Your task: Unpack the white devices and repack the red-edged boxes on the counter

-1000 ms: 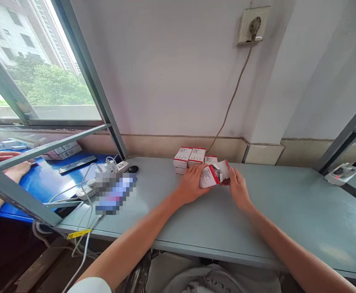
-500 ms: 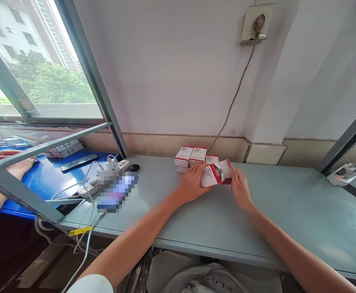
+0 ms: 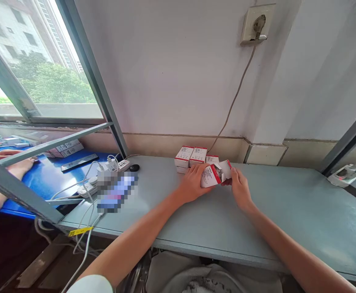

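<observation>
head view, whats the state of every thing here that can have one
small white and red cardboard box, end flap open, held in both hands
left hand, gripping the box's body
right hand, pinching at its open end
stacked white and red boxes by the wall, closed
beige wall socket, grey plug in
white power strip, chargers plugged in

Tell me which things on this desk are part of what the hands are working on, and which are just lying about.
In hand: small white-and-red cardboard box, flap open, held by left hand and right hand; matching white-and-red boxes stacked behind it.
Lying about: white power strip with cables; small black round object; grey wall-socket cable.
</observation>
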Motion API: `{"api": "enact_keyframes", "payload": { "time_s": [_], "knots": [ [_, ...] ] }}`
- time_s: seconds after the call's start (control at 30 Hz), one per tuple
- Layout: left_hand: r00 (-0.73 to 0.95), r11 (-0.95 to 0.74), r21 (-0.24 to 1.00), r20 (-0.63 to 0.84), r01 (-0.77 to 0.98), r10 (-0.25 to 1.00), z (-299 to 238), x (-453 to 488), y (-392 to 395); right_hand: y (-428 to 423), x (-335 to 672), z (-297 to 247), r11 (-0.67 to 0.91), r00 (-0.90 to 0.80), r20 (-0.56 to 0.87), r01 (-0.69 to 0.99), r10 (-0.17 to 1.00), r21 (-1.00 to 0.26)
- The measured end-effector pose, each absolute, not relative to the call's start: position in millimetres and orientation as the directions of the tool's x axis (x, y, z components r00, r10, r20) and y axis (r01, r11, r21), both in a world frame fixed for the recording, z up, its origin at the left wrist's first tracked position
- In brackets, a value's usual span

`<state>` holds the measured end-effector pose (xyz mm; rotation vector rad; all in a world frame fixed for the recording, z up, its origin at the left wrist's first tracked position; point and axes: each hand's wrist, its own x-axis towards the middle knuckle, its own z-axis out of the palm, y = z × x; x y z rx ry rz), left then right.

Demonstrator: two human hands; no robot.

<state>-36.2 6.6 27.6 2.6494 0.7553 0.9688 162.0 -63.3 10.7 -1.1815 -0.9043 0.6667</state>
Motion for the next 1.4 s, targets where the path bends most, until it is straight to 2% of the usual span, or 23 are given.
{"api": "enact_keyframes", "payload": {
  "time_s": [1.4],
  "knots": [
    [0.660, -0.847, 0.369, 0.532, 0.383, 0.530, 28.0, -37.5, 7.6, -62.1, 163.8, 7.1, 0.256, 0.489, 0.238, 0.030, 0.839, -0.966]
  ]
}}
